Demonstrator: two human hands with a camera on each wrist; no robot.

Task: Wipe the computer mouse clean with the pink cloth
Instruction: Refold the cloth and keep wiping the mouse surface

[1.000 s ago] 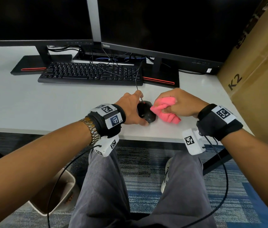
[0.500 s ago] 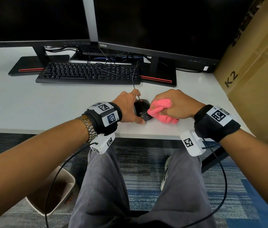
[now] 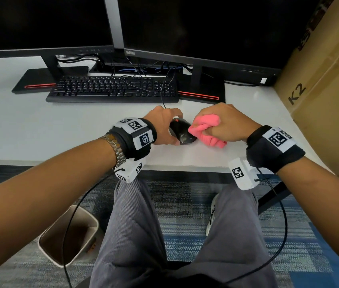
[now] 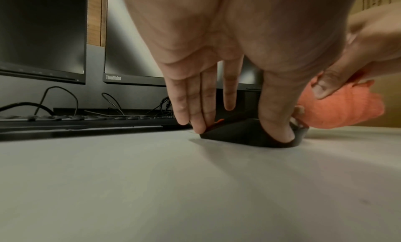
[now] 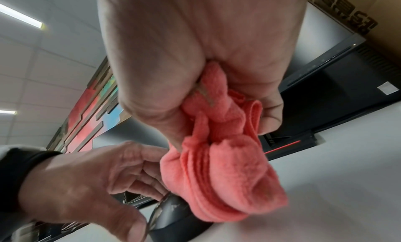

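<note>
White desk (image 3: pixel 39 132): keyboard (image 3: pixel 112 89) behind; left hand (image 3: pixel 162 129) pinches mouse (image 3: pixel 182 132), right hand (image 3: pixel 224 125) clutches pink cloth (image 3: pixel 206 129).

We see a black keyboard (image 3: pixel 112 89) on the white desk (image 3: pixel 29 132), two dark monitors (image 3: pixel 195 28) behind it, a cardboard box (image 3: pixel 326 90) at right, and a waste bin (image 3: pixel 68 235) on the carpet (image 3: pixel 185 221).

White table (image 3: pixel 39 129) with two dark monitors (image 3: pixel 185 28) on black stands and a black keyboard (image 3: pixel 112 89) before them. Large cardboard box (image 3: pixel 330 90) at the right edge. Below: blue-grey patterned carpet (image 3: pixel 185 225) and a beige waste bin (image 3: pixel 68 235). Ceiling strip lights (image 5: pixel 21 16) overhead.
</note>
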